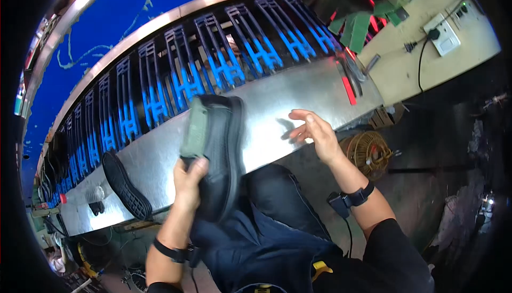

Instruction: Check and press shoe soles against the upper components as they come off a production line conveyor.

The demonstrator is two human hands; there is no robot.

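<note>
My left hand [188,182] is closed around a black shoe [220,157], thumb on its near side. The shoe is tilted and a little blurred, held over the front edge of the metal bench and my lap. A pale green block [196,133], which looks like a shoe last, shows along the shoe's left side. My right hand [314,133] is open above the bench, to the right of the shoe and apart from it, its fingers spread and holding nothing. A loose black shoe sole [127,187] lies tread up on the bench to the left.
Behind the shiny metal bench [277,98] runs a conveyor with rows of blue-tipped bars [226,71]. A red-handled tool [348,87] lies at its right end. A clear bottle [95,194] stands far left. Right are a socket strip [442,34] with cord and a round wire-caged object [369,153].
</note>
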